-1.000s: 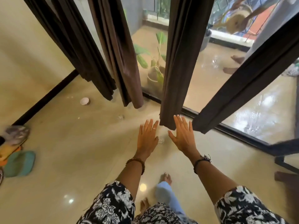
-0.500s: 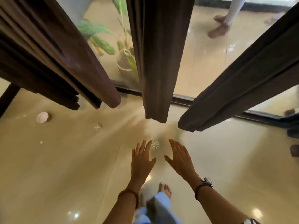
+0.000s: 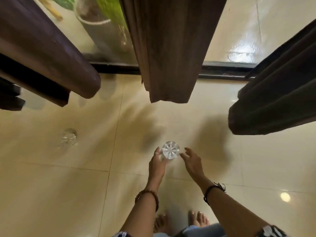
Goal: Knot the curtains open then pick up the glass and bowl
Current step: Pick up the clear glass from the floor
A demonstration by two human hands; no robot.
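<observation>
A clear cut-pattern glass [image 3: 171, 150] stands on the cream tile floor, seen from above. My left hand [image 3: 157, 164] is against its left side with the fingers curled around it. My right hand [image 3: 192, 162] hovers just right of the glass, fingers apart and empty. Three dark brown curtains hang loose over the floor: one at the left [image 3: 51, 62], one in the middle [image 3: 171, 48], one at the right [image 3: 273, 103]. A second small clear glass piece [image 3: 69, 138], blurred, sits on the floor to the left.
A black door track [image 3: 222, 72] runs across behind the curtains, with glass panes and a potted plant [image 3: 95, 16] beyond. My bare feet [image 3: 198, 218] are at the bottom edge.
The view has dropped closer to the floor. Both hands reached down to the glass, and my left hand closed on its side. The white bowl at the left has left the frame.
</observation>
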